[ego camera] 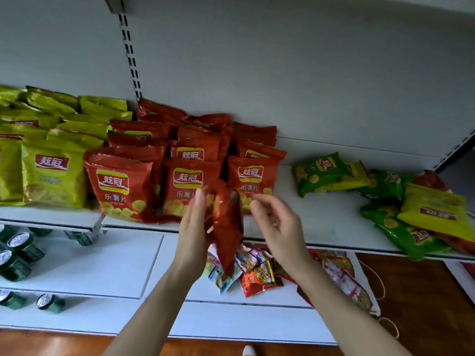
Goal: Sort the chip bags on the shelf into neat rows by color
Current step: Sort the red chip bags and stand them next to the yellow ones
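My left hand holds a red chip bag edge-on in front of the shelf, with the fingers pressed along the bag's left side. My right hand hovers just right of the bag with loosely curled fingers, and I cannot tell whether it touches it. Behind stand rows of red chip bags. Yellow-green chip bags fill the shelf's left end. A loose heap of green, yellow and red bags lies at the right end.
A bare stretch of shelf lies between the red rows and the right heap. Below are mixed snack packets, green cans on lower white shelves, and a wooden floor at the right. The grey back panel rises behind.
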Demonstrator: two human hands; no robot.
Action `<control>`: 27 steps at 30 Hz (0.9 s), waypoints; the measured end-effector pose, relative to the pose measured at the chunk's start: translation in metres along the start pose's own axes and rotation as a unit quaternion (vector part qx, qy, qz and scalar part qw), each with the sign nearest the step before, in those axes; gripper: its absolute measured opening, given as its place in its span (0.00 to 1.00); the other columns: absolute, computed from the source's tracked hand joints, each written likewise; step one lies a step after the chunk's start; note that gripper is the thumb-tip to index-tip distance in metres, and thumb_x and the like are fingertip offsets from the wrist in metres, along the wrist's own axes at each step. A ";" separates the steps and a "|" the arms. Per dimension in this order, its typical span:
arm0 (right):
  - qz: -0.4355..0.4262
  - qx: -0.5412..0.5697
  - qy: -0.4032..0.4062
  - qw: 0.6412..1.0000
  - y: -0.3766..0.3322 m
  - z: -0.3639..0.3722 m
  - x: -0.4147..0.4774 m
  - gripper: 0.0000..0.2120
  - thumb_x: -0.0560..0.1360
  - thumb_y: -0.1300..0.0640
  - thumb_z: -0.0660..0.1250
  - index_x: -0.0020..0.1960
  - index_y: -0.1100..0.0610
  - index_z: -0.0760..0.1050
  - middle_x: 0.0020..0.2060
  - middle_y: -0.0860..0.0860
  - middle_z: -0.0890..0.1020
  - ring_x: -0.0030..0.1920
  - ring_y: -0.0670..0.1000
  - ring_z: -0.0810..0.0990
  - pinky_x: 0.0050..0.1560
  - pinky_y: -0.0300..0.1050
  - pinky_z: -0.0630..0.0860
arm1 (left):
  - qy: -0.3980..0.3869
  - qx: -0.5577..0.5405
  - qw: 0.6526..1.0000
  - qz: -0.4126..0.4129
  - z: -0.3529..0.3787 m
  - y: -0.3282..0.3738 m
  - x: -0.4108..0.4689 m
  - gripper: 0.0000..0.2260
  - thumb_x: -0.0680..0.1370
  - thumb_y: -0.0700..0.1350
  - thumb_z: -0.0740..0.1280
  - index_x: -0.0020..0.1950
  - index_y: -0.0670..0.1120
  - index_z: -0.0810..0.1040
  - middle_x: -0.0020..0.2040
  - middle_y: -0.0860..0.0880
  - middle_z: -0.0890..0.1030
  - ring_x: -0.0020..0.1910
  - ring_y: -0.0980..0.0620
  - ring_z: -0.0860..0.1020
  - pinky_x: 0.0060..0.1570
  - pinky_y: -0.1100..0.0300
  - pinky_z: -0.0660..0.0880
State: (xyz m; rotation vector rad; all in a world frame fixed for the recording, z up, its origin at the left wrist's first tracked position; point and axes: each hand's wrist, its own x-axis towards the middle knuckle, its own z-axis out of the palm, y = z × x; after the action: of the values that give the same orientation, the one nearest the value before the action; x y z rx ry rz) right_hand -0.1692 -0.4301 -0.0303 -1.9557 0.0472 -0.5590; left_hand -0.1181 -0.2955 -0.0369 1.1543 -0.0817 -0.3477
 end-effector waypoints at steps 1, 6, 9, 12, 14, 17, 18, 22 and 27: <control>0.024 0.005 -0.026 0.999 -0.003 0.006 -0.006 0.10 0.74 0.44 0.65 0.54 0.42 0.71 0.49 0.41 0.79 0.50 0.37 0.77 0.49 0.30 0.74 | -0.039 -0.001 0.999 -0.016 0.006 -0.001 -0.002 0.27 0.70 0.67 0.55 0.63 0.56 0.73 0.57 0.52 0.81 0.56 0.54 0.79 0.51 0.56 0.76; 0.050 -0.040 0.055 0.996 0.001 -0.002 -0.006 0.16 0.73 0.52 0.67 0.59 0.49 0.69 0.50 0.39 0.77 0.52 0.39 0.77 0.53 0.30 0.74 | -0.066 0.045 0.997 -0.002 0.015 -0.008 -0.007 0.23 0.75 0.61 0.55 0.62 0.51 0.76 0.56 0.55 0.81 0.59 0.56 0.77 0.54 0.59 0.75; 0.116 0.045 0.062 0.990 -0.002 -0.026 0.001 0.08 0.75 0.55 0.65 0.52 0.46 0.70 0.47 0.43 0.78 0.46 0.43 0.81 0.46 0.38 0.79 | 0.028 0.085 0.994 0.064 0.006 -0.007 -0.001 0.16 0.74 0.50 0.66 0.60 0.48 0.75 0.53 0.53 0.80 0.55 0.52 0.79 0.49 0.63 0.76; 0.183 0.159 0.040 0.969 -0.005 -0.038 0.004 0.05 0.75 0.56 0.64 0.49 0.46 0.72 0.42 0.44 0.81 0.40 0.43 0.82 0.37 0.36 0.79 | 0.015 0.070 0.996 0.050 0.000 -0.006 0.002 0.19 0.71 0.50 0.68 0.61 0.53 0.72 0.55 0.50 0.80 0.53 0.51 0.80 0.45 0.61 0.78; 0.206 0.196 0.023 0.958 -0.005 -0.037 0.004 0.05 0.76 0.56 0.63 0.50 0.48 0.74 0.40 0.46 0.83 0.39 0.44 0.83 0.36 0.37 0.79 | 0.004 0.061 0.998 0.027 -0.001 -0.004 0.002 0.12 0.74 0.46 0.68 0.55 0.57 0.73 0.51 0.50 0.81 0.49 0.51 0.81 0.40 0.61 0.79; 0.208 0.191 0.017 0.959 0.000 -0.033 0.002 0.06 0.77 0.56 0.62 0.52 0.49 0.74 0.42 0.46 0.83 0.41 0.46 0.83 0.37 0.39 0.79 | 0.015 0.064 0.997 0.037 -0.002 -0.002 0.002 0.10 0.76 0.42 0.68 0.52 0.55 0.73 0.46 0.50 0.82 0.44 0.52 0.82 0.35 0.62 0.78; 0.206 0.189 0.017 0.960 0.000 -0.032 0.002 0.05 0.77 0.55 0.61 0.51 0.48 0.74 0.43 0.46 0.83 0.41 0.46 0.83 0.37 0.38 0.79 | 0.018 0.067 0.997 0.040 -0.002 -0.003 0.002 0.10 0.76 0.41 0.68 0.52 0.54 0.74 0.46 0.50 0.82 0.43 0.52 0.82 0.35 0.62 0.78; 0.214 0.182 0.017 0.960 0.005 -0.032 0.001 0.07 0.73 0.50 0.64 0.51 0.47 0.73 0.46 0.48 0.82 0.42 0.45 0.83 0.37 0.35 0.78 | 0.058 0.046 0.997 0.029 -0.003 -0.004 0.002 0.10 0.77 0.40 0.66 0.58 0.47 0.71 0.46 0.47 0.81 0.41 0.51 0.81 0.34 0.56 0.79; 0.224 0.076 -0.036 0.971 0.020 -0.051 -0.002 0.12 0.69 0.57 0.71 0.52 0.52 0.76 0.50 0.53 0.81 0.49 0.50 0.81 0.44 0.38 0.78 | 0.039 0.054 0.997 0.035 -0.011 -0.004 0.003 0.14 0.72 0.40 0.72 0.52 0.51 0.72 0.50 0.46 0.80 0.47 0.49 0.79 0.36 0.61 0.77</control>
State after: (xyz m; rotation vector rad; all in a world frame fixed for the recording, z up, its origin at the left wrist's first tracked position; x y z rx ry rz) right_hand -0.1873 -0.4819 -0.0311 -1.7403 0.3789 -0.1862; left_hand -0.1135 -0.2880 -0.0454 1.2675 -0.0727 -0.2386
